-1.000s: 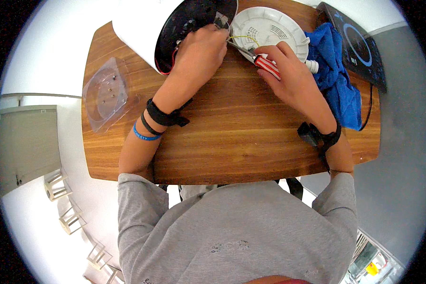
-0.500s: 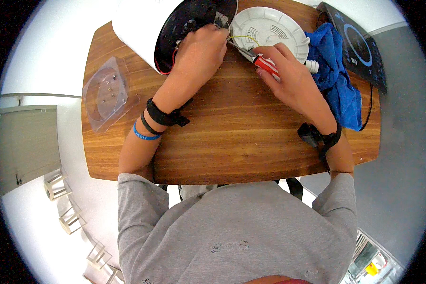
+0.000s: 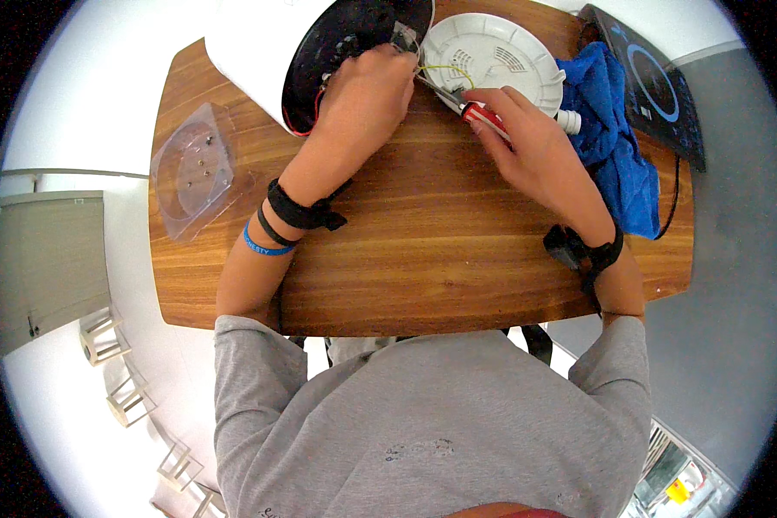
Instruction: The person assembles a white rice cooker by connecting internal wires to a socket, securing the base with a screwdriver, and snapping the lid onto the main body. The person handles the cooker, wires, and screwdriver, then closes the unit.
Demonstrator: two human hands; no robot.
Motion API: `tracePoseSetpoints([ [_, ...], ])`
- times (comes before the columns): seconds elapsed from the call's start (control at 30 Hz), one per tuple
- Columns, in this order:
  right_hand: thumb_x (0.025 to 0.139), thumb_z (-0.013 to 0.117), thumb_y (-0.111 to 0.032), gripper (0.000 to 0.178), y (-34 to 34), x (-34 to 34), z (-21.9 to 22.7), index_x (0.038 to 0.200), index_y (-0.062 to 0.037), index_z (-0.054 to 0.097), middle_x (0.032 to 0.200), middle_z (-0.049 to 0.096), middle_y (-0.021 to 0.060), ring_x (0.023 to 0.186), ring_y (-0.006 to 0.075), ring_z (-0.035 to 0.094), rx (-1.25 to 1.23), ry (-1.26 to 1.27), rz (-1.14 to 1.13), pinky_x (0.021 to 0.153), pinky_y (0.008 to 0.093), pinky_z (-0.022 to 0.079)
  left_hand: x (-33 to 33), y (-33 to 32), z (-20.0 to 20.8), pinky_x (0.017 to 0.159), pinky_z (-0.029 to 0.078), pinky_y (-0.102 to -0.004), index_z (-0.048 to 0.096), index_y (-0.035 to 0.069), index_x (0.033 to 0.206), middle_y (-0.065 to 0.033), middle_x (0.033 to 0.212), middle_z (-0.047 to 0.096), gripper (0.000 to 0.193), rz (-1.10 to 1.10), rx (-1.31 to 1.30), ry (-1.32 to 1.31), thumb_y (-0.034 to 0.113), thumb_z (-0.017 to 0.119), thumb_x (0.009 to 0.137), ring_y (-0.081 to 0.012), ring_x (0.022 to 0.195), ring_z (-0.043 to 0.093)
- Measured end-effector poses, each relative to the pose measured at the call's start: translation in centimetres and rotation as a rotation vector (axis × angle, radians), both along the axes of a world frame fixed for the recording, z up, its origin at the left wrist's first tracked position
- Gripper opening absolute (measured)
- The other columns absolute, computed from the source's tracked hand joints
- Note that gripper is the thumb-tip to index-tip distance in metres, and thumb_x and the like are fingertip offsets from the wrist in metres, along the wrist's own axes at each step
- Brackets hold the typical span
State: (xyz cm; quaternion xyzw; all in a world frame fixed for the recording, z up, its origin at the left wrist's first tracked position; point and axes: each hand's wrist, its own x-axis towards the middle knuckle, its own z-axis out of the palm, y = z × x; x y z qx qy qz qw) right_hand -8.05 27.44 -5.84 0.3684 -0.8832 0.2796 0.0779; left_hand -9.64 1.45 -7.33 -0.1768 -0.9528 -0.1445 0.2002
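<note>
A white round-bodied appliance (image 3: pixel 255 47) lies on its side at the far left, its black open underside (image 3: pixel 354 26) facing right. My left hand (image 3: pixel 367 95) reaches into that opening with fingers closed; what they grip is hidden behind the hand. My right hand (image 3: pixel 531 142) is closed around a screwdriver with a red and white handle (image 3: pixel 483 116), its metal shaft pointing left toward the opening. A yellow-green wire (image 3: pixel 449 68) runs from the appliance to the right, over a white round vented cover (image 3: pixel 514 60). A red wire (image 3: pixel 317 108) shows beside my left hand.
On the left a clear plastic tray (image 3: pixel 194 177) holds several small screws. At right lie a blue cloth (image 3: pixel 617 147), a white cylindrical piece (image 3: pixel 569 121) by the cover, and a black cooktop panel (image 3: pixel 652 86) with a blue ring. The wooden table (image 3: pixel 432 250) has a curved edge.
The fingers of my right hand have shifted slightly around the screwdriver handle, which now shows less of its side. My left hand stays in the opening.
</note>
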Motion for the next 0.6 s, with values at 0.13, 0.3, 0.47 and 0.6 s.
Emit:
tracePoseSetpoints([
  [0.13, 0.103, 0.073, -0.02, 0.035, -0.06, 0.14, 0.31, 0.134, -0.0099, 0.061, 0.117, 0.065, 0.0201, 0.104, 0.0461, 0.07, -0.009, 0.003, -0.003, 0.085, 0.053, 0.061, -0.04, 0.05, 0.18, 0.086, 0.062, -0.053, 0.078, 0.008, 0.114, -0.0181, 0.109, 0.076, 0.018, -0.001, -0.008, -0.024, 0.017, 0.072, 0.1, -0.0428, 0.097, 0.075],
  [0.3, 0.101, 0.075, -0.02, 0.038, 0.23, -0.07, 0.34, 0.135, -0.0109, 0.061, 0.121, 0.066, 0.0199, 0.102, 0.0474, 0.071, 0.047, -0.033, -0.034, 0.086, 0.0527, 0.061, 0.03, -0.02, 0.17, 0.086, 0.062, -0.053, 0.079, 0.008, 0.113, -0.0183, 0.108, 0.077, 0.018, -0.006, -0.003, -0.021, 0.017, 0.073, 0.099, -0.0426, 0.098, 0.075],
  [0.47, 0.105, 0.072, -0.02, 0.033, 0.06, 0.24, 0.13, 0.133, -0.0063, 0.06, 0.122, 0.071, 0.021, 0.105, 0.0455, 0.072, -0.016, -0.091, -0.034, 0.086, 0.0524, 0.06, -0.06, -0.1, -0.02, 0.087, 0.063, -0.0525, 0.08, 0.008, 0.112, -0.0188, 0.107, 0.077, 0.018, -0.012, 0.004, -0.024, 0.016, 0.073, 0.098, -0.0426, 0.098, 0.075],
  [0.6, 0.106, 0.071, -0.02, 0.031, 0.18, -0.18, -0.03, 0.131, -0.0044, 0.06, 0.121, 0.071, 0.022, 0.106, 0.0458, 0.072, -0.028, -0.077, -0.022, 0.087, 0.0525, 0.06, -0.07, -0.14, -0.06, 0.087, 0.063, -0.0517, 0.079, 0.007, 0.113, -0.0188, 0.109, 0.077, 0.018, -0.008, -0.006, -0.014, 0.016, 0.074, 0.098, -0.0427, 0.099, 0.075],
])
